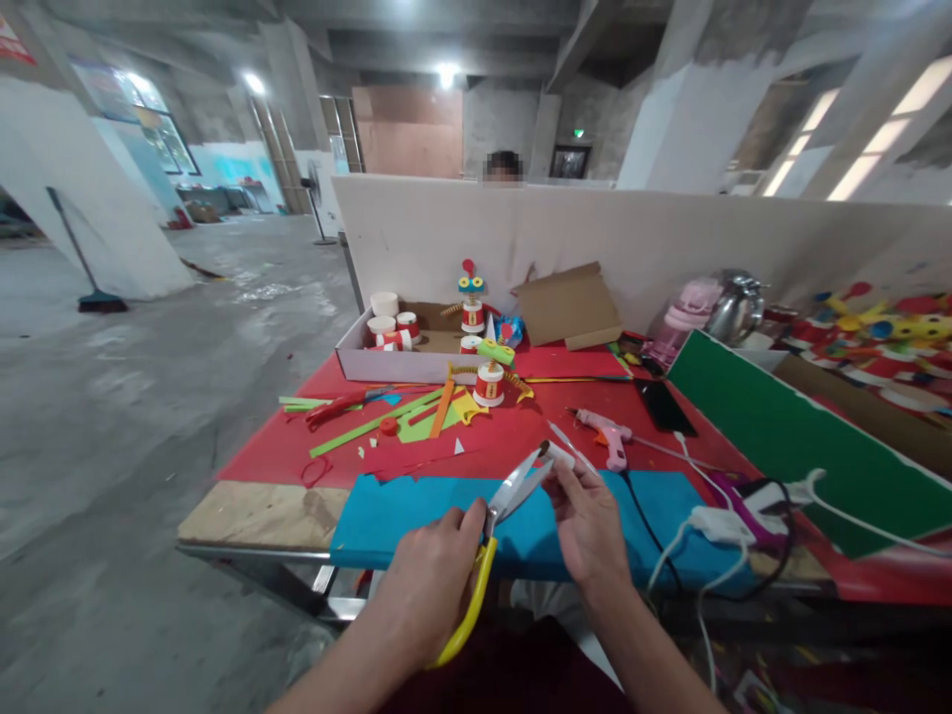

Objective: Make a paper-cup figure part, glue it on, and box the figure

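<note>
My left hand [431, 580] is closed round the yellow handles of a pair of scissors [497, 524], whose steel blades are parted and point up and right. My right hand [587, 521] pinches a small white piece [559, 456] right at the blade tips. Both hands hover over a blue sheet [394, 511] at the near edge of the red-covered table [260, 451].
A pink glue gun [606, 434] and a black phone [664, 405] lie to the right, with white cables [714, 526]. Paper strips and scraps [402, 416], cup figures [489, 382], a cardboard box [387, 362], a green board [788, 436] and a partition with a person behind it are farther off.
</note>
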A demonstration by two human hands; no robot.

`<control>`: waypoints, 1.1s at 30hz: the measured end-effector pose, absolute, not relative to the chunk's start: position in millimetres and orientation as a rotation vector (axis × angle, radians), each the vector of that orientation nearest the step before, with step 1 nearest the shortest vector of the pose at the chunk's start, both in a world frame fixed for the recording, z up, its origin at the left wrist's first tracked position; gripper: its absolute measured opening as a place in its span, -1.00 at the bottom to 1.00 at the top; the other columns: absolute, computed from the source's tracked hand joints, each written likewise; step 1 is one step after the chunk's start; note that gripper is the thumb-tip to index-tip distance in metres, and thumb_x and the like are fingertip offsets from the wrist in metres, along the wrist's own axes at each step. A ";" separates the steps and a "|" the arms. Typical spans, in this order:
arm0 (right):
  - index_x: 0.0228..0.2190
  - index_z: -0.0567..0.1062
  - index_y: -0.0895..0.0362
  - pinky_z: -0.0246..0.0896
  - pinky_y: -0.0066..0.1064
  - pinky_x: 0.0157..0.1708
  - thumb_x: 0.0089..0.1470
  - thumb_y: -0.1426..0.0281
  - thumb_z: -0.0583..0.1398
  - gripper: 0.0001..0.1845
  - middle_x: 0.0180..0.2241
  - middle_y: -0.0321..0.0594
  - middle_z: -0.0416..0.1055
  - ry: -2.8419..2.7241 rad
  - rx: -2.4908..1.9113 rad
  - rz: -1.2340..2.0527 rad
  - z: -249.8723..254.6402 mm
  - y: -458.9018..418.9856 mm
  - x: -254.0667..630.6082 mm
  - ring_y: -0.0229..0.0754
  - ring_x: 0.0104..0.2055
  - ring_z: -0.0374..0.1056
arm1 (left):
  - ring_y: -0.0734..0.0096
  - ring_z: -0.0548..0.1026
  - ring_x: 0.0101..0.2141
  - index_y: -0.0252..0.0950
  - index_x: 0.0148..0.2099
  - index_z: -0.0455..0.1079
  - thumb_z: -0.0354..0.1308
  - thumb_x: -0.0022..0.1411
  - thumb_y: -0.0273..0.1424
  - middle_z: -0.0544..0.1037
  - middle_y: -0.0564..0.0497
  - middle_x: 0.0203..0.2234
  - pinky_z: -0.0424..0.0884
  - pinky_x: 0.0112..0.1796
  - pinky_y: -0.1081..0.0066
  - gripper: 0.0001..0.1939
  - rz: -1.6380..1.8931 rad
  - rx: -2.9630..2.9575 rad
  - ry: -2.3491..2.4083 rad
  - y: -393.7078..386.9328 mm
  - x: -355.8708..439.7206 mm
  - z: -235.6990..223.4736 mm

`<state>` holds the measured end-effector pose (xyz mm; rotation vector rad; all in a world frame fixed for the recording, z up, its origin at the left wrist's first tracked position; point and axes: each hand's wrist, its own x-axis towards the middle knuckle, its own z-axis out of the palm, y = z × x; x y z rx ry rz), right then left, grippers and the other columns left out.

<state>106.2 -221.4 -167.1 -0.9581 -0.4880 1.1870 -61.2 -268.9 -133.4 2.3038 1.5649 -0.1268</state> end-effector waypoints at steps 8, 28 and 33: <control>-0.53 0.59 0.13 0.32 -0.45 -0.39 -0.41 0.20 0.47 -0.65 -0.53 -0.31 0.51 -0.559 -0.959 1.159 -173.2 -225.3 100.3 -0.29 -0.47 0.38 | 0.05 0.53 -0.21 -0.30 0.15 0.09 -0.08 0.18 -0.58 0.47 -0.21 -0.14 0.47 -0.26 0.15 -0.52 -0.236 2.340 1.589 -267.6 -53.2 -131.0; -0.58 0.58 0.11 0.33 -0.41 -0.37 -0.48 0.20 0.48 -0.64 -0.54 -0.31 0.50 -0.493 -0.953 1.191 -174.1 -228.1 97.8 -0.28 -0.48 0.37 | 0.09 0.53 -0.18 -0.27 0.06 0.10 -0.02 0.18 -0.55 0.51 -0.13 -0.19 0.40 -0.25 0.28 -0.61 -0.052 2.239 1.492 -268.9 -57.9 -155.1; -0.54 0.59 0.12 0.32 -0.36 -0.37 -0.38 0.17 0.45 -0.66 -0.52 -0.28 0.52 -0.600 -0.990 1.092 -181.1 -226.7 99.6 -0.24 -0.47 0.38 | 0.12 0.53 -0.18 -0.27 0.03 0.12 -0.05 0.22 -0.51 0.51 -0.13 -0.17 0.39 -0.25 0.31 -0.68 -0.054 2.170 1.526 -272.7 -52.6 -153.1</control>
